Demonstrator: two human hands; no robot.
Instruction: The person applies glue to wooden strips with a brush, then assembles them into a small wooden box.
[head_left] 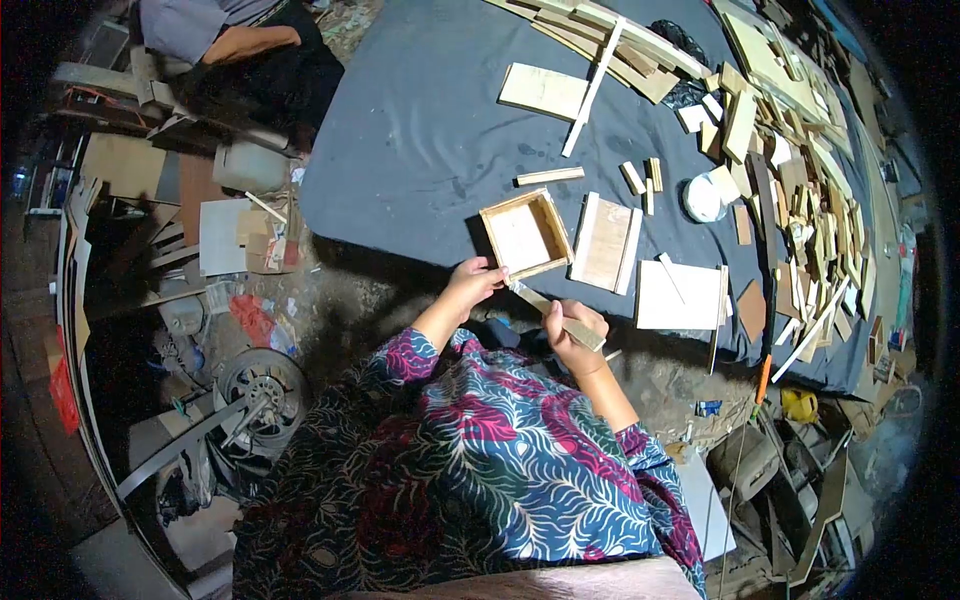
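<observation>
A small open-topped wooden box (557, 224) is at the near edge of the cloth-covered table, tilted slightly, its pale inside facing up. My left hand (474, 287) grips its near left corner, thumb and fingers closed at the rim. In my right hand (578, 338) is a flat wooden stick (530, 296), fingers wrapped round it. The stick's whitish far tip lies right at the box's near corner, close to my left fingertips. Just right of the box lies a wooden panel (604, 240) with a strip along each side. A short wooden strip (549, 176) rests behind the box.
A pale board (678, 296) and a white tub (703, 199) lie to the right on the dark cloth (400, 130). A heap of wood offcuts (810, 220) covers the far right. Another person (245, 45) sits at upper left; a wheel (262, 392) stands on the floor.
</observation>
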